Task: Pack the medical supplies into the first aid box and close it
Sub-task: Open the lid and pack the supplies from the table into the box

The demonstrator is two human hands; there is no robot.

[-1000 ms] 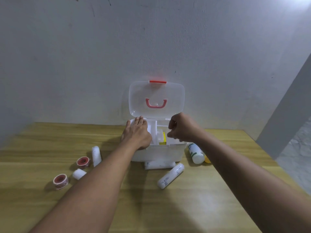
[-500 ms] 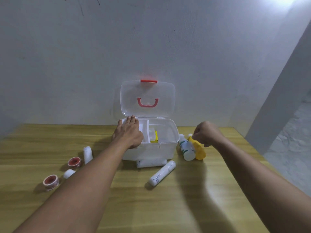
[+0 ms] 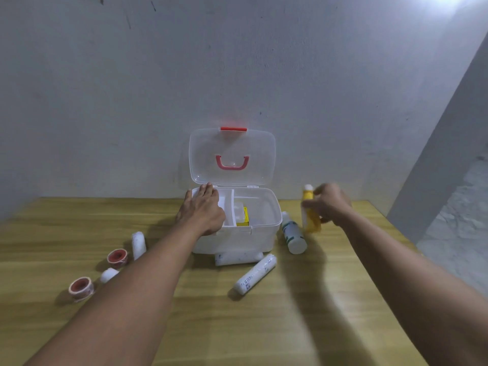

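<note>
The white first aid box [image 3: 264, 235] stands on the wooden table with its clear lid [image 3: 232, 157] raised. Inside lies a small yellow pack [image 3: 244, 216]. My left hand [image 3: 203, 212] rests flat on the box's left rim. My right hand [image 3: 330, 203] grips a yellow bottle [image 3: 310, 217], held upright just right of the box. A white bottle with green print [image 3: 293, 233] lies beside the box. Two white bandage rolls [image 3: 254, 273] lie in front of it.
Left of the box lie a white roll [image 3: 138, 244], a small white roll [image 3: 109, 274] and two red-cored tape rolls [image 3: 117, 257] [image 3: 80, 287]. A grey wall rises behind the table; the table's right edge [image 3: 401, 233] drops to a floor.
My right hand left the box, went right to the yellow bottle, and now has it raised upright. My left hand stayed on the box's left rim.
</note>
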